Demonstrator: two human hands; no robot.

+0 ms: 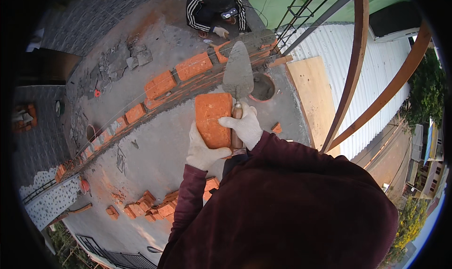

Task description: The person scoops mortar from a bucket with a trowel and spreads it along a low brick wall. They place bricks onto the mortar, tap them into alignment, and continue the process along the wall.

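Note:
An orange brick (212, 120) is held up in front of my body. My left hand (201, 151), in a white glove, grips its lower left corner. In my right hand (247, 127), also gloved, is the wooden handle of a trowel (238, 71), and that thumb lies on the brick's face. The trowel's grey, mortar-smeared blade points away from me, beyond the brick. Past my hands a low brick wall (181, 86) runs from the lower left to the upper right, its top course showing spaced bricks and grey mortar. A thin string stretches along it.
Across the wall a co-worker (214, 7) crouches, one gloved hand near the bricks. A mortar bucket (263, 87) stands right of the trowel. Loose bricks (155, 205) lie behind at the left. Plywood (313, 94), wooden poles (353, 76) and a rebar cage (299, 10) line the right side.

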